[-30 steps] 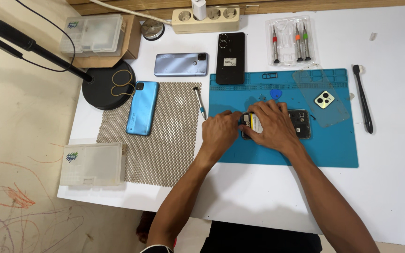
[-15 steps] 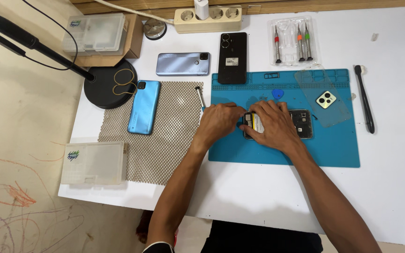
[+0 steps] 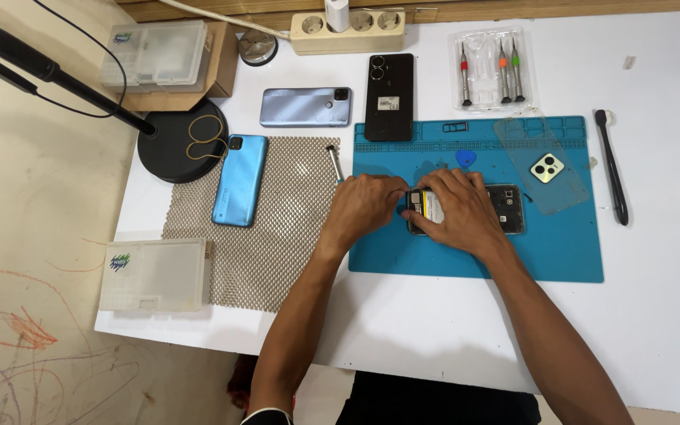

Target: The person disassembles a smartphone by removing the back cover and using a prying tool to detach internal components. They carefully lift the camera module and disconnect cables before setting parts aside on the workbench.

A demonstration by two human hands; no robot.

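An opened phone (image 3: 505,208) with its back removed lies on a blue work mat (image 3: 560,244). My right hand (image 3: 458,212) presses down on its left half, fingers spread over the battery. My left hand (image 3: 367,206) is at the phone's left end, fingers pinched close together; what they pinch is hidden. A clear back cover with a camera piece (image 3: 546,168) rests on the mat to the right. A blue pick (image 3: 466,158) lies just above my right hand.
A bright blue phone (image 3: 239,179) lies on a mesh mat (image 3: 277,236), with a metal tool (image 3: 334,160) at its edge. Further back are a pale blue phone (image 3: 305,106), black phone (image 3: 389,96), screwdriver tray (image 3: 489,67), power strip (image 3: 348,30). A black brush (image 3: 614,169) lies right; plastic boxes (image 3: 155,275) left.
My left hand has edged a little right, closer to the phone's end. My right hand stays pressed on the phone.
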